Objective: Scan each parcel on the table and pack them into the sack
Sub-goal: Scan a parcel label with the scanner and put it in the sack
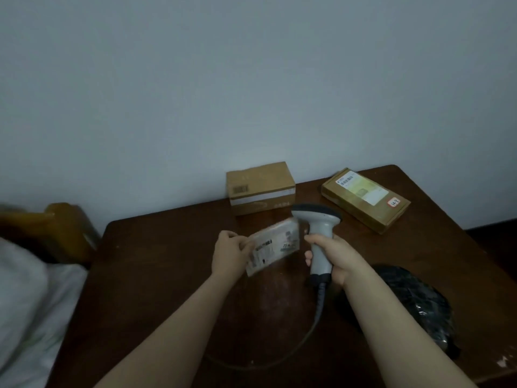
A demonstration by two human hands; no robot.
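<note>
Pinching the white parcel (275,245) by its left end in the left hand (229,253), over the table (167,275) middle. Gripping the scanner (316,217) handle, right hand (333,256) fingers wrapped round, just right of the parcel. Leaving two cardboard boxes (260,189) lying far, black plastic bag (414,301) near right.

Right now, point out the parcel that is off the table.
The white plastic-wrapped parcel, gripped by the left hand beside the scanner; the tall cardboard box and the flat cardboard box rest on the table.
</note>
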